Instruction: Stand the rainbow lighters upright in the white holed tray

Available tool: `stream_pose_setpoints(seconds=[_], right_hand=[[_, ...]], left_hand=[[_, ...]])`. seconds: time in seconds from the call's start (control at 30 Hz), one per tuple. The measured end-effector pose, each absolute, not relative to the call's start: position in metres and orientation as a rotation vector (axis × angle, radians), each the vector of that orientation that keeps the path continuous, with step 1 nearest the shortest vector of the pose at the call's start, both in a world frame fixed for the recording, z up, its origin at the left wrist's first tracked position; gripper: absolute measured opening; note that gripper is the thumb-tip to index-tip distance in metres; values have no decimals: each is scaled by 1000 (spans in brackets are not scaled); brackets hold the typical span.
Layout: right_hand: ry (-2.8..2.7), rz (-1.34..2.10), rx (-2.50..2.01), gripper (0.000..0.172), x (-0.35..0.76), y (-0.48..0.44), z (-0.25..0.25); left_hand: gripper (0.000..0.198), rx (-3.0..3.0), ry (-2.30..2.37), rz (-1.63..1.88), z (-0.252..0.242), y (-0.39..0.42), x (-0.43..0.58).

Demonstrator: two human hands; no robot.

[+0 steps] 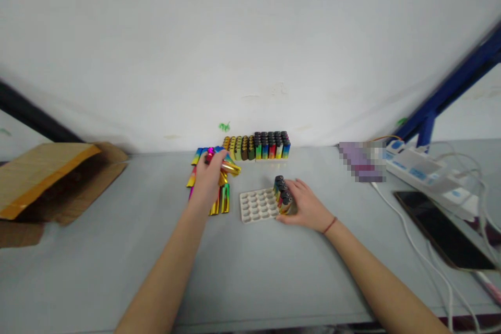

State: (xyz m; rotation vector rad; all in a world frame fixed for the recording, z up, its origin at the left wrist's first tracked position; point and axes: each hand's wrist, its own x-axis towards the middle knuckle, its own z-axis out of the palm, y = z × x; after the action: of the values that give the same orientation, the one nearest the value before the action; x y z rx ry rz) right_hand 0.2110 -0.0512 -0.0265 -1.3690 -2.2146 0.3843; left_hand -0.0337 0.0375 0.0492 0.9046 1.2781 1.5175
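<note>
My left hand [211, 172] is closed around shiny gold-and-red lighters [230, 167], above a group of metallic multicoloured lighters [225, 198] lying on the table. How many it holds is hidden. My right hand [307, 206] curls round the right end of a white tray [250, 209] with rows of round pockets, thumb at the near edge and fingers at the far side. In that end of the tray stands one row of black-topped lighters [282, 195], beside my palm. The tray's other visible pockets hold nothing.
At the wall stand blocks of upright lighters, gold-topped [238, 147] and black-topped [272, 145]. An open cardboard box [58, 182] lies at left. To the right are a phone [442, 229], a power strip [426, 175], white cables [407, 235] and a blurred-out purple item [360, 160].
</note>
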Motion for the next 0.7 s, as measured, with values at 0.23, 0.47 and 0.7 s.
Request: stream_pose_setpoints(seconds=[0.23, 0.47, 0.7], right_hand=[[-2195, 381, -1368, 88, 210, -52, -28], [-2196, 378, -1379, 90, 210, -54, -29], [-2201, 379, -1385, 90, 210, -54, -28]], left_hand=[[20, 1219, 1802, 925, 55, 111, -108], [29, 1742, 2155, 410, 44, 147, -92], [55, 1911, 2369, 504, 24, 138, -71]])
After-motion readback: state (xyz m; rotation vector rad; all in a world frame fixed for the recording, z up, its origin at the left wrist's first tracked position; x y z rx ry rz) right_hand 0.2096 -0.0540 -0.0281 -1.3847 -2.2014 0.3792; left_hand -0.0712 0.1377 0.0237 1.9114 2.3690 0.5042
